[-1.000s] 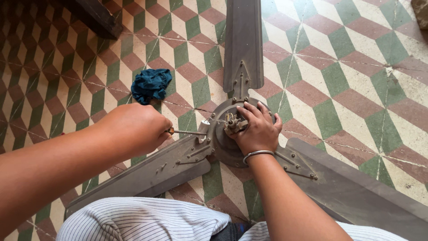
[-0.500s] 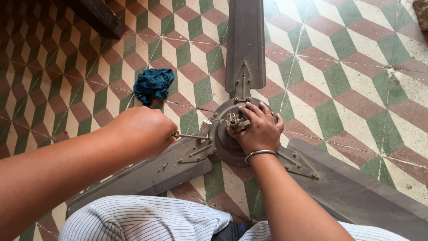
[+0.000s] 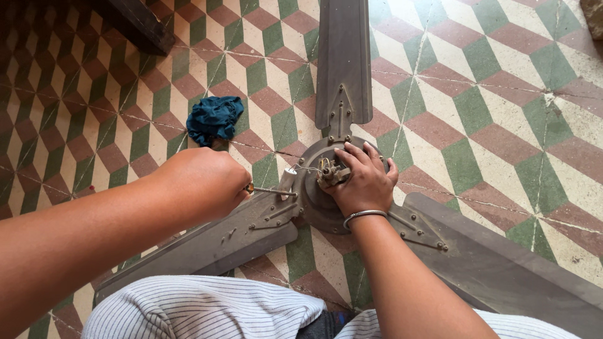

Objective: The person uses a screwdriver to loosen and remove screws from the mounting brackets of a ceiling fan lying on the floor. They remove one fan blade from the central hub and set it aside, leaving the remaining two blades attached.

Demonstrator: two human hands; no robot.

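A dusty brown ceiling fan lies flat on the tiled floor, with its round motor hub (image 3: 317, 207) between three long blades. My right hand (image 3: 363, 182) rests palm-down on the hub, fingers spread over the central shaft and its small fitting. My left hand (image 3: 200, 182) is closed around the handle of a screwdriver (image 3: 271, 191), whose thin shaft points right at the hub's left edge, where a blade bracket (image 3: 271, 216) is bolted. A metal bangle (image 3: 363, 216) circles my right wrist.
A crumpled dark teal rag (image 3: 215, 118) lies on the floor left of the far blade (image 3: 344, 56). Two other blades (image 3: 188, 251) (image 3: 502, 263) spread toward me past my striped-trousered knees (image 3: 207, 311). A dark wooden piece (image 3: 135, 22) is at top left.
My left hand has shifted slightly right with the screwdriver, bringing its tip closer to the hub. My right hand stays on the hub.
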